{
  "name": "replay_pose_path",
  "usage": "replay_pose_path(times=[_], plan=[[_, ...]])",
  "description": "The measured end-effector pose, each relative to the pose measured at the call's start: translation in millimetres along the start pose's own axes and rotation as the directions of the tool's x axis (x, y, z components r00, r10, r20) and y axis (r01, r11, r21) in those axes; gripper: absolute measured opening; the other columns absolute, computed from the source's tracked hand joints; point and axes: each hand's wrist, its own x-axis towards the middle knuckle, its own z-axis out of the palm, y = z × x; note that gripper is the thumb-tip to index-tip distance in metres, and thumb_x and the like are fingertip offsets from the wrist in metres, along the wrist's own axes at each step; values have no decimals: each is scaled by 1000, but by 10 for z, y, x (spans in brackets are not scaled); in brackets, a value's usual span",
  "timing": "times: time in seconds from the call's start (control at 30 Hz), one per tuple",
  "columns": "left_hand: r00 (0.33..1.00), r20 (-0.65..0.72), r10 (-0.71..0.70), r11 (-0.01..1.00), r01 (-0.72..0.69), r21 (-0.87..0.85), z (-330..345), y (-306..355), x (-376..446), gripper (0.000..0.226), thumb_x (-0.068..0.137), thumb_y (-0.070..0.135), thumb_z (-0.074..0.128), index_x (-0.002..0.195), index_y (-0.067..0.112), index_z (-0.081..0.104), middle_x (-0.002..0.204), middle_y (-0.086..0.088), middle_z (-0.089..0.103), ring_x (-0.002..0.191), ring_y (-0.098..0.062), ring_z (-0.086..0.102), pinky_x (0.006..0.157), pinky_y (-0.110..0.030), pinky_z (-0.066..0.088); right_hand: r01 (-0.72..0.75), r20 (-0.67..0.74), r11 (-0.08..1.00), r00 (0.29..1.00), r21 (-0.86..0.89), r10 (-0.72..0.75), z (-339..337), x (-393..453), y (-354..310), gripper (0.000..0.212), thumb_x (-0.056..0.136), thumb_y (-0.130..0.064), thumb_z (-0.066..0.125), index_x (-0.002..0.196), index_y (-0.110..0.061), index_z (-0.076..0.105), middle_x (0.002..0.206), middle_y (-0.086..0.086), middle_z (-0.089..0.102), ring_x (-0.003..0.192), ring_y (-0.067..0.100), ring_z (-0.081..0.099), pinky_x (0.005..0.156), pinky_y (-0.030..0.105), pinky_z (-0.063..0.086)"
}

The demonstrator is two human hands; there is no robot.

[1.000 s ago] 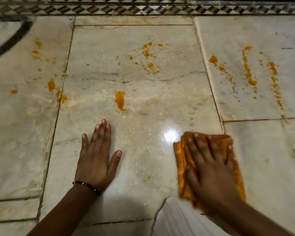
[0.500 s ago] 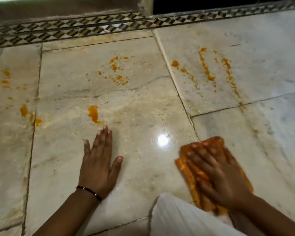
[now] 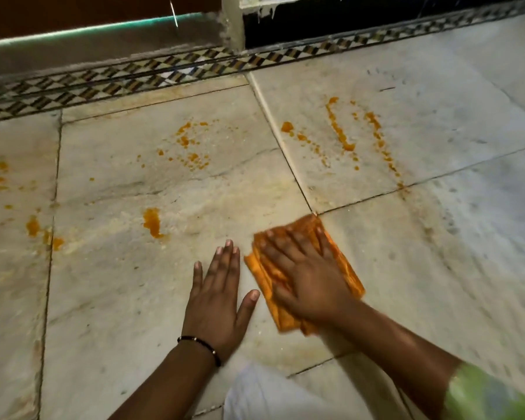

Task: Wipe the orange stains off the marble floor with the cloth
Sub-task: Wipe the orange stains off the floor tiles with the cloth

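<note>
My right hand (image 3: 303, 277) lies flat, fingers spread, pressing a folded orange cloth (image 3: 344, 268) onto the marble floor (image 3: 109, 298). Just to its left, my left hand (image 3: 217, 301) rests palm down on the bare slab, a dark bracelet at the wrist. Orange stains dot the floor: a thick blob (image 3: 152, 222) ahead of the left hand, a speckled patch (image 3: 191, 147) farther back, streaks and drips (image 3: 340, 131) on the right-hand slab, and spots (image 3: 34, 227) along the left joint.
A black-and-white patterned tile border (image 3: 134, 77) runs along the far edge of the floor, with a wall base and a pale post (image 3: 232, 22) behind it. White cloth of my garment (image 3: 264, 395) covers the floor at the bottom centre. A green sleeve (image 3: 482, 395) shows bottom right.
My right hand has slid the cloth forward and to the left, close beside the left hand. The view has shifted, showing more wall at the top. The left hand stays planted.
</note>
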Motion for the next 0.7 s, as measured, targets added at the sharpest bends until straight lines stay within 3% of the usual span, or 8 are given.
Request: replay_pose_path(times=[0.1,0.2,0.33,0.4,0.47,0.57,0.63,0.7], plan=[[1000,-9,19,1000,-19,-13,-5,17,107,73,96,59,4,152,13,9,159,-3,5,145,-11,-4,116,-37,-7,16,-20,1000,1000,7,-16,74,-759,311,73,81,-57,40,149,-38,24,156,-8,26,143,21,20,111,54,12],[998,-17,54,998,-54,-11,-8,67,267,75,94,60,1,152,12,7,159,-3,2,144,-10,-7,115,-36,-11,-149,-8,989,989,-10,149,41,-1048,995,68,87,-65,25,150,-40,19,155,-4,25,141,29,27,111,55,13],[995,23,92,995,-93,24,12,117,463,80,90,64,-6,152,14,3,158,-1,-5,142,-7,-15,114,-36,-15,-488,-42,873,872,-6,487,-144,-417,1690,73,82,-69,18,149,-42,19,158,-4,22,142,29,22,108,62,13],[993,60,103,993,-106,48,16,149,585,85,84,67,-15,151,16,-5,157,2,-14,139,-5,-23,113,-36,-19,-553,-68,833,832,-8,551,-195,6,1655,74,79,-66,18,149,-41,19,158,-3,22,142,29,20,109,64,9],[992,86,95,992,-101,78,-3,161,745,89,78,68,-22,150,17,-11,155,3,-22,138,-6,-27,112,-36,-21,-499,-51,866,866,-24,498,-194,279,1366,75,80,-65,18,150,-38,18,158,-2,21,143,30,18,110,62,3],[993,95,68,993,-77,93,-25,108,1018,87,79,69,-14,149,17,-17,153,3,-27,139,-8,-26,113,-37,-20,-229,-18,973,973,-23,229,-102,179,839,74,82,-65,14,151,-39,17,159,-4,18,145,28,13,113,55,-5],[991,110,69,992,-80,98,-6,64,1119,85,81,68,-8,148,17,-19,154,1,-26,141,-11,-25,114,-38,-19,-102,-1,995,995,15,102,-43,-156,766,70,84,-63,20,150,-41,17,159,-8,17,145,24,13,114,53,-1],[992,99,80,989,-91,119,42,26,1138,85,83,69,-6,149,16,-18,156,1,-24,143,-12,-23,115,-41,-17,-115,-17,992,993,52,116,9,-493,978,67,85,-64,25,149,-43,19,157,-9,22,143,24,21,113,54,8]])
